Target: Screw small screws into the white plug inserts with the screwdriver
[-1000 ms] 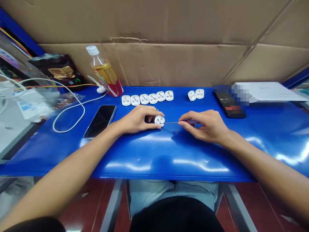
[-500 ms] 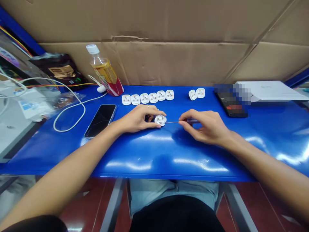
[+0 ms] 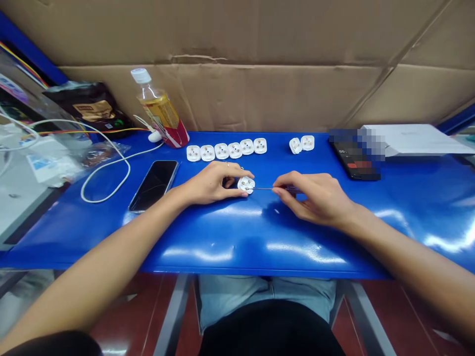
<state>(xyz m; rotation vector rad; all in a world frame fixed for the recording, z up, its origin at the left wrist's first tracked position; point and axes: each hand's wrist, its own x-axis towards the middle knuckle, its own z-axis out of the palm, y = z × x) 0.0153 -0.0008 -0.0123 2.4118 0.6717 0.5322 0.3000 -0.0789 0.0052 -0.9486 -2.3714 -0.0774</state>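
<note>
Between the thumb and fingers of my left hand [image 3: 218,183] is a white plug housing [image 3: 245,185] with small brass-coloured metal parts inside, held low over the blue table [image 3: 237,237]. My right hand [image 3: 315,198] is closed around the handle of a thin screwdriver [image 3: 263,188]. Its shaft points left, and the tip meets the right side of the plug housing. Behind my hands, several similar white plug housings [image 3: 222,151] stand in a row. Two more plug housings [image 3: 307,143] sit farther right, side by side.
A black phone [image 3: 154,185] lies left of my left hand. Behind it stand a drink bottle [image 3: 163,111] and a looped white cable [image 3: 106,200]. At the right are a dark device [image 3: 356,158] and a white box [image 3: 415,139]. Cardboard [image 3: 260,99] lines the back.
My right hand has shifted very slightly left, and its grip on the screwdriver has turned a little. The left hand and plug housing stay in nearly the same place.
</note>
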